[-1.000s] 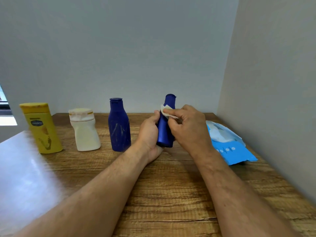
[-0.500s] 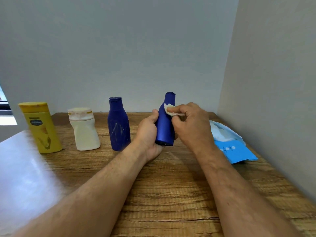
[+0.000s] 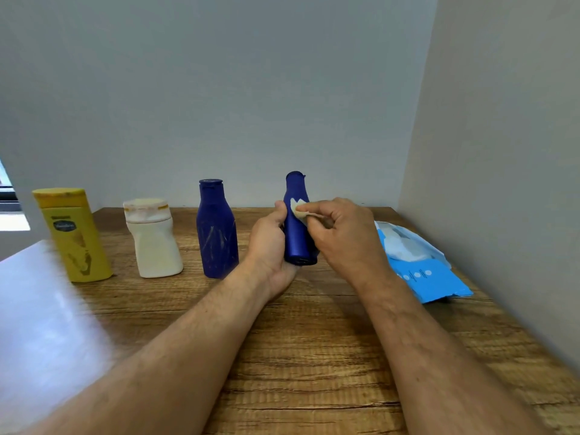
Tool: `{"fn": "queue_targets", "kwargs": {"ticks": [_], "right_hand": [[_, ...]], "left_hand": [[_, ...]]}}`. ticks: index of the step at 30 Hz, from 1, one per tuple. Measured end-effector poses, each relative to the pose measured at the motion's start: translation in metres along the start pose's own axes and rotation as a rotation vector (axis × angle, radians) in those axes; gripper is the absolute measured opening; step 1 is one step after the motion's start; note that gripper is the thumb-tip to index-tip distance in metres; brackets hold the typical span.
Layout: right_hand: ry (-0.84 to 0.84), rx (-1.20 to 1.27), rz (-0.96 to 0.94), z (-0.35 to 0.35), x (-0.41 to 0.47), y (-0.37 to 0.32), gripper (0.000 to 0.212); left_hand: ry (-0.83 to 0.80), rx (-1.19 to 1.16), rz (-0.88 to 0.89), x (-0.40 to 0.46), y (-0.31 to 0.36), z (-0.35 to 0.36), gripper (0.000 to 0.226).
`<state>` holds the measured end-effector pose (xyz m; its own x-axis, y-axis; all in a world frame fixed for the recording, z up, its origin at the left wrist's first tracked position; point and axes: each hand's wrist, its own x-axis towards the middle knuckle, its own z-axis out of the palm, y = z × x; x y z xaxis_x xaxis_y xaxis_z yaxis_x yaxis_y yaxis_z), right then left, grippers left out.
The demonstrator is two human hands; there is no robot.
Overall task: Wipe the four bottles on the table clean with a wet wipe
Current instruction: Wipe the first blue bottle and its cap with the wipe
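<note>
- Our left hand (image 3: 270, 243) grips the slim blue bottle (image 3: 296, 227); our right hand (image 3: 342, 237) pinches the wipe (image 3: 298, 210) against it.
- The right wall (image 3: 502, 183) and wipes pack (image 3: 417, 262) crowd one side.
- The dusty blue bottle (image 3: 216, 230) stands near on the other.

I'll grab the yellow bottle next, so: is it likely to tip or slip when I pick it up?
The yellow bottle stands tall on a narrow base and seems to lean, so a sideways nudge may tip it. Its plastic looks smooth and smeared, so possibly slippery. It is probably light and rigid.
</note>
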<state>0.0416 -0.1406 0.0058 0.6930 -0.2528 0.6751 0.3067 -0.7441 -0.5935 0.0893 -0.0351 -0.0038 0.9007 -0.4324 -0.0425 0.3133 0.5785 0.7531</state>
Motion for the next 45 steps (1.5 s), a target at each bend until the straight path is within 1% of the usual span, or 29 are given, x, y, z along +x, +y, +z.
{"fn": "queue_targets", "kwargs": {"ticks": [2,4,7,9,14,16,17,19,23,25,27,29,31,33,35,37,39,40,41,42,45], "right_hand": [[-0.027,0.034,-0.007,-0.001,-0.002,0.001,0.013],[-0.096,0.068,-0.033,-0.002,-0.005,0.001,0.011],[-0.247,0.067,-0.077,-0.005,-0.008,0.0,0.014],[-0.274,0.064,-0.074,-0.006,-0.008,0.0,0.011],[-0.04,0.033,0.021,-0.001,0.001,0.001,0.012],[0.006,0.033,0.012,-0.003,0.002,0.003,0.015],[0.014,0.04,0.009,-0.004,0.002,0.003,0.014],[-0.029,0.081,-0.001,-0.004,-0.001,0.003,0.011],[-0.234,0.166,-0.012,-0.005,-0.004,0.001,0.018],[-0.248,0.154,0.004,-0.005,-0.003,0.0,0.017],[-0.145,0.131,0.034,-0.003,-0.003,-0.002,0.015],[0.009,0.085,0.041,-0.002,0.0,-0.002,0.01],[0.121,0.095,0.06,-0.002,0.002,0.0,0.017],[0.173,0.112,0.079,-0.004,0.004,0.002,0.018],[0.134,0.118,0.071,-0.007,0.002,0.002,0.012],[-0.019,0.202,0.065,-0.008,-0.002,0.0,0.004],[-0.182,0.206,0.043,-0.006,-0.006,-0.002,0.012],[-0.216,0.172,0.036,-0.005,-0.007,-0.002,0.014],[-0.208,0.147,0.035,-0.004,-0.007,-0.002,0.014],[-0.165,0.138,0.036,-0.002,-0.006,-0.002,0.013],[0.04,0.104,0.027,-0.002,-0.002,-0.001,0.011]], "left_hand": [[0.004,0.041,0.015,0.001,0.0,0.0,0.045],[0.027,0.046,0.021,0.001,0.001,0.0,0.044],[0.089,0.013,0.031,0.003,0.001,0.002,0.043],[0.104,-0.018,0.042,0.005,0.001,0.001,0.041],[0.018,-0.051,0.029,0.005,-0.003,-0.001,0.038],[-0.01,-0.036,0.02,0.002,-0.003,0.0,0.04],[-0.019,-0.038,0.025,0.001,-0.003,0.001,0.04],[-0.018,-0.055,0.053,0.003,-0.003,0.001,0.037],[0.027,-0.08,0.111,0.007,0.001,0.0,0.035],[0.02,-0.044,0.119,0.007,0.0,-0.001,0.033],[-0.008,-0.009,0.099,0.006,-0.002,-0.002,0.032],[-0.051,0.009,0.047,0.004,-0.002,-0.002,0.035],[-0.09,0.057,0.022,0.003,-0.003,-0.001,0.04],[-0.102,0.095,0.031,0.003,-0.003,0.0,0.042],[-0.093,0.099,0.049,0.002,-0.002,0.0,0.041],[-0.057,0.063,0.072,0.002,0.0,-0.001,0.039],[-0.022,0.034,0.104,0.003,0.001,-0.003,0.037],[-0.007,0.03,0.114,0.004,0.001,-0.003,0.036],[-0.001,0.033,0.119,0.004,0.002,-0.003,0.036],[-0.001,0.042,0.12,0.004,0.002,-0.003,0.035],[-0.038,0.104,0.095,0.002,0.003,-0.003,0.037]]}}
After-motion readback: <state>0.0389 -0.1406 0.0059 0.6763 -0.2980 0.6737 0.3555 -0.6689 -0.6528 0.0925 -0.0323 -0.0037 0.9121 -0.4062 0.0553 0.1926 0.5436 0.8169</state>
